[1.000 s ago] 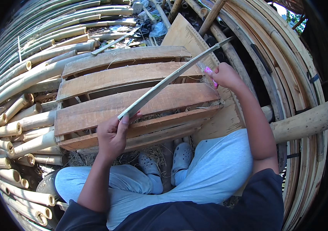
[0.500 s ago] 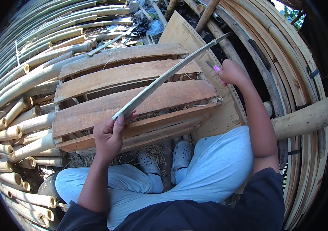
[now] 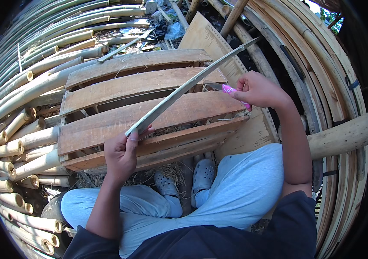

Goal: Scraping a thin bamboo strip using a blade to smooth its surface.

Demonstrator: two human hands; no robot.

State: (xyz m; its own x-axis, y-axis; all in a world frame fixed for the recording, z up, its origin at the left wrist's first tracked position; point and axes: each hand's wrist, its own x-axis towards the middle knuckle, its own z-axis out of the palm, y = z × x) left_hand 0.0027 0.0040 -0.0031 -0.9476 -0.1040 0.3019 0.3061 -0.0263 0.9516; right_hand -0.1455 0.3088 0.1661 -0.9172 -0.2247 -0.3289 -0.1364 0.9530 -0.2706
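Observation:
My left hand [image 3: 122,151] grips the near end of a long split bamboo strip [image 3: 179,91], thumb on top. The strip slants up and away to the right, over a slatted wooden crate [image 3: 149,113]. My right hand [image 3: 261,89] is closed around the pink patterned handle of a knife [image 3: 228,89]. Its short blade points left toward the middle of the strip, with the tip close to or at the strip's edge; contact cannot be made out. The crate stands in front of my knees, with thin shavings on its slats.
Cut bamboo poles [image 3: 41,140] are stacked along the left. A plywood sheet [image 3: 210,36] leans behind the crate's right end. Long bamboo and wood strips [image 3: 322,56] curve along the right, crossed by a thick pole [image 3: 343,134]. Litter [image 3: 173,31] lies at the far side.
My right hand has turned and come nearer, bringing the knife down and left toward the bamboo strip. The left hand and the strip have hardly moved.

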